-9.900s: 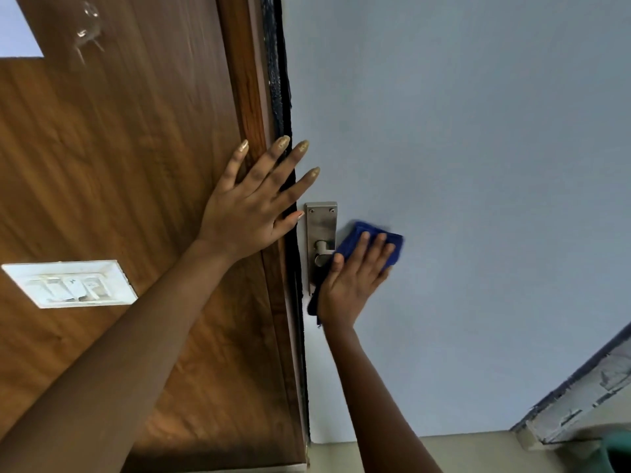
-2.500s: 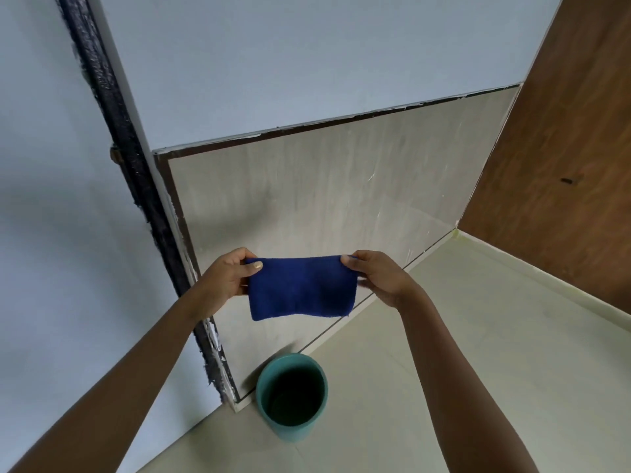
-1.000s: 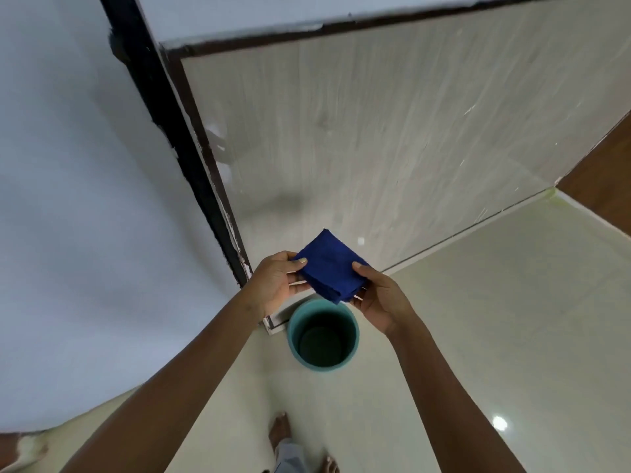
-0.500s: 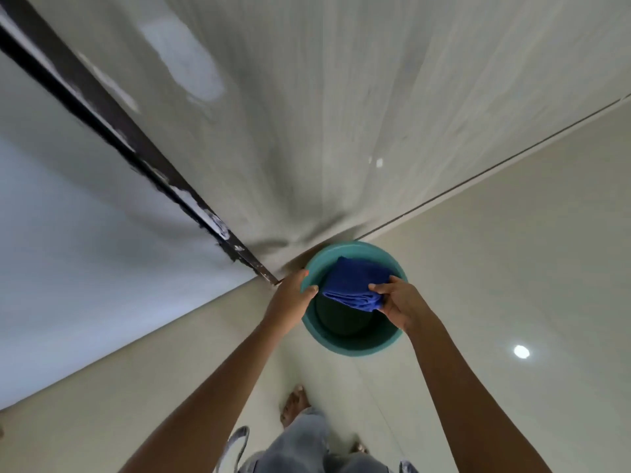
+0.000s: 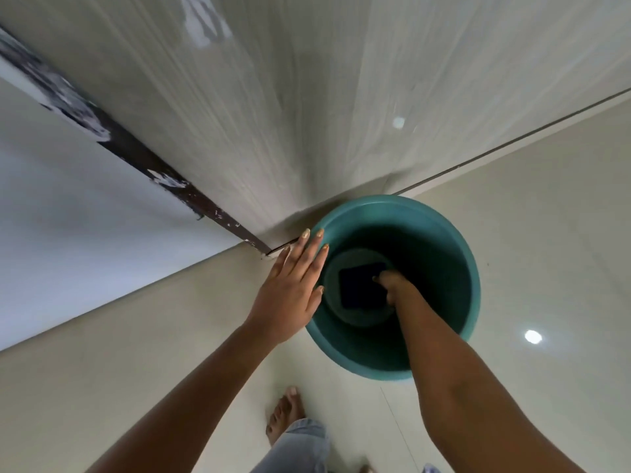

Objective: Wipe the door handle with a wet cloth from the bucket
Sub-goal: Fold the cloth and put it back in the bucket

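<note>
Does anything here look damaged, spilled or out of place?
Only the dark door frame edge looks damaged: its paint is chipped in white patches. No water shows on the floor around the teal bucket.

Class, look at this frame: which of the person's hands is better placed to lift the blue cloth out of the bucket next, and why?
The right hand: it is deep inside the bucket, fingers on the blue cloth. The left hand lies flat and open over the rim, apart from the cloth.
</note>
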